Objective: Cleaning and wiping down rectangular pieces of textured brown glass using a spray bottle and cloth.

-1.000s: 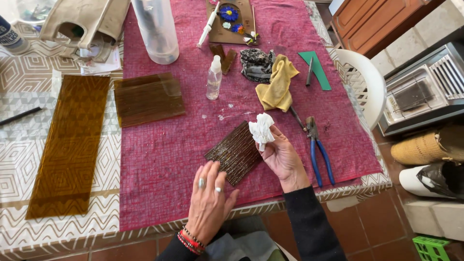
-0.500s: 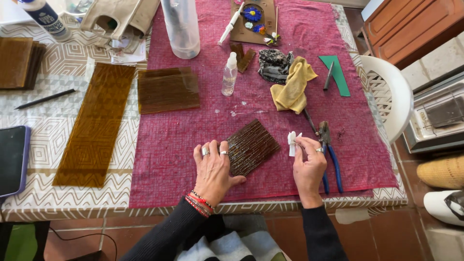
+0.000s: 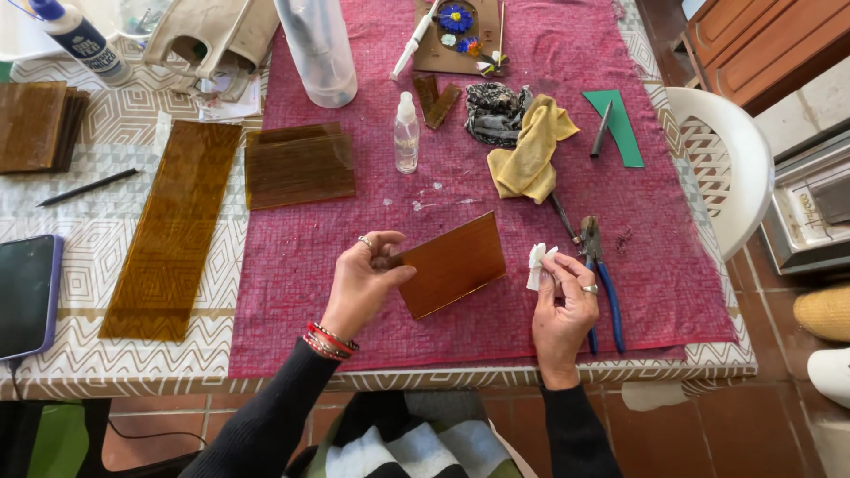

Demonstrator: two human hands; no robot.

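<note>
My left hand (image 3: pixel 365 281) pinches the left edge of a small amber glass piece (image 3: pixel 453 264) and holds it tilted just above the magenta cloth (image 3: pixel 496 177). To the right of the glass, my right hand (image 3: pixel 567 305) grips a small crumpled white tissue (image 3: pixel 537 262), apart from the glass. Blue-handled pliers (image 3: pixel 602 283) lie on the cloth right beside my right hand.
Further back lie a yellow rag (image 3: pixel 531 155), a small clear dropper bottle (image 3: pixel 406 133), a square amber glass sheet (image 3: pixel 298 165) and a long amber glass strip (image 3: pixel 174 226). A dark tablet (image 3: pixel 27 292) lies at the left, a black pencil (image 3: pixel 87 187) near it, a white chair (image 3: pixel 722 177) at the right.
My left hand has lifted the glass piece by its edge and tilted it up off the cloth. My right hand with the tissue has stayed to the right of it.
</note>
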